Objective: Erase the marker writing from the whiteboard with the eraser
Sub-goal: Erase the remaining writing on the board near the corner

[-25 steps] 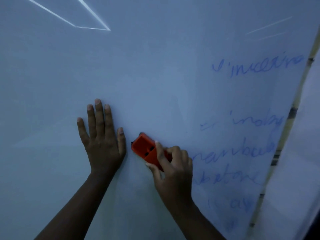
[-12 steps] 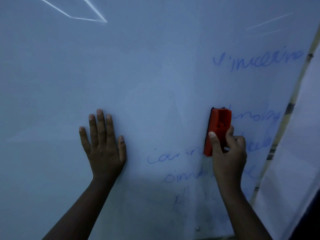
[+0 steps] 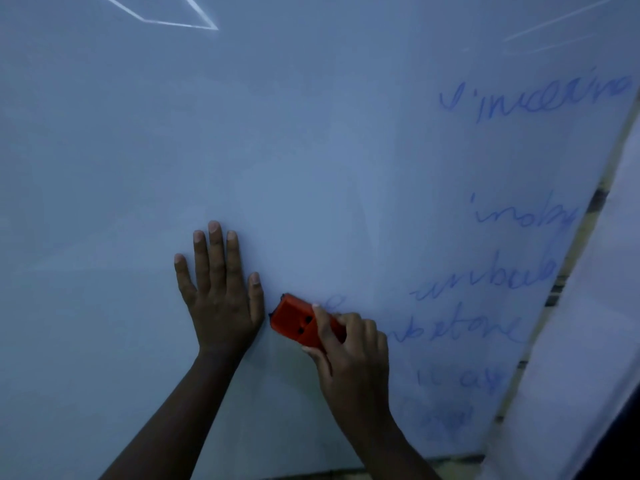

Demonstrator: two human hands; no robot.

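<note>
A whiteboard (image 3: 277, 133) is filling almost the whole view, dim and bluish, and everything here is placed against it. The left hand (image 3: 221, 292) is lying flat on the board's lower middle, fingers straight and close together, pointing up, thumb set a little apart toward the eraser; it is holding nothing, only pressing on the surface.

Just beside that thumb, to its right and apart from it by a thin gap, an orange eraser (image 3: 294, 322) is sitting against the board, tilted so that its free end is pointing up and left. The right hand (image 3: 349, 355) is gripping the eraser's other end, the thumb laid across its orange back and the other fingers curled over its upper edge (the part under the fingers is hidden). Whether the pad is pressed fully to the board cannot be told from this angle.

Blue marker writing (image 3: 512, 271) is running in several handwritten lines down the right part of the board, from near the top right corner to the bottom right; the lowest lines are looking faint and smeared, and the words are not readable. One small blue stroke is showing just above the right hand's fingers. The board to the left of the writing is looking wiped, with a few thin bright reflections (image 3: 173, 15) lying near its upper edge. A pale strip (image 3: 588, 341) is bordering the board's right edge.
</note>
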